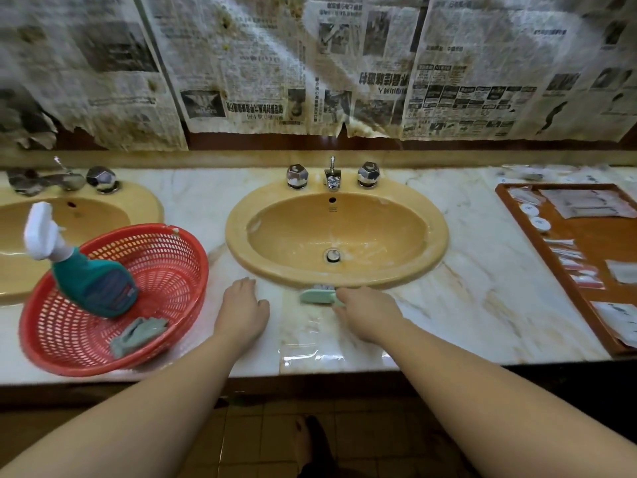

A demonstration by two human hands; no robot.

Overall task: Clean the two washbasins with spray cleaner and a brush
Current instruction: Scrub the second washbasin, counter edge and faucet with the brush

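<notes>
A yellow oval washbasin (427, 219) sits in the middle of the marble counter, with foam streaks near its drain. A second yellow washbasin (20, 229) is partly in view at the left. My right hand (365, 313) grips the handle of a pale green brush (315, 295), whose bristles touch the front rim of the middle basin. My left hand (243, 307) rests flat on the counter, just left of that basin. A teal spray cleaner bottle (93, 282) with a white trigger head lies tilted in a red basket (165, 270).
A grey cloth (136, 336) lies in the basket too. A brown tray (537, 246) of sachets and small items stands at the right. Chrome taps (332, 175) stand behind the middle basin. Newspaper covers the wall. A wet patch shines near the counter's front edge.
</notes>
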